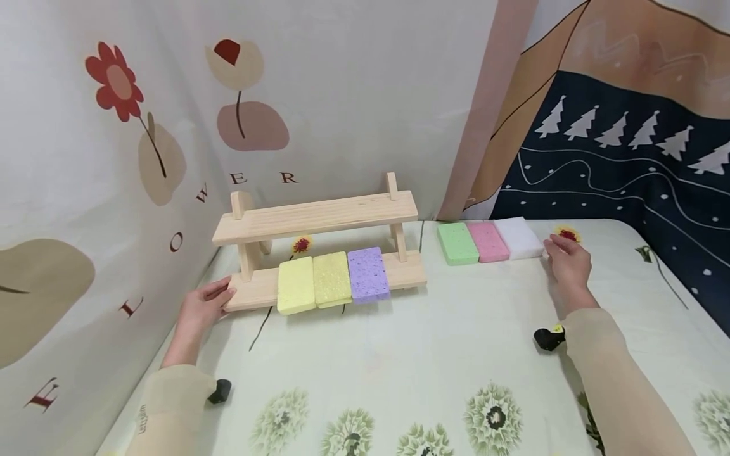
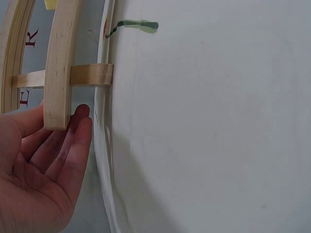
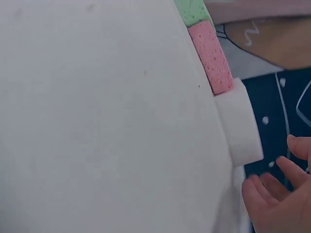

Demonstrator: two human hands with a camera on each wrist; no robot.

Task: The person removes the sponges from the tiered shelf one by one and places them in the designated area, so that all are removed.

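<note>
A two-tier wooden shelf [image 1: 319, 218] stands toward the back left in the head view. My left hand [image 1: 201, 308] pinches the left end of its lower board, with the board end [image 2: 57, 114] between thumb and fingers in the left wrist view. Along that board lean a pale yellow sponge [image 1: 296, 285], a deeper yellow sponge [image 1: 332, 278] and a purple sponge [image 1: 369, 274]. To the right, a green sponge [image 1: 458, 243], a pink sponge [image 1: 487, 241] and a white sponge [image 1: 518, 238] lie in a row. Just off the white one's right side, my right hand [image 3: 279, 199] has loosely bent, spread fingers, holding nothing.
A pale cloth with printed flowers [image 1: 493, 418] covers the table. Behind the shelf hangs a white curtain [image 1: 353, 82] with printed flowers and letters. On the right, a dark blue cloth with white trees [image 1: 613, 130] borders the table.
</note>
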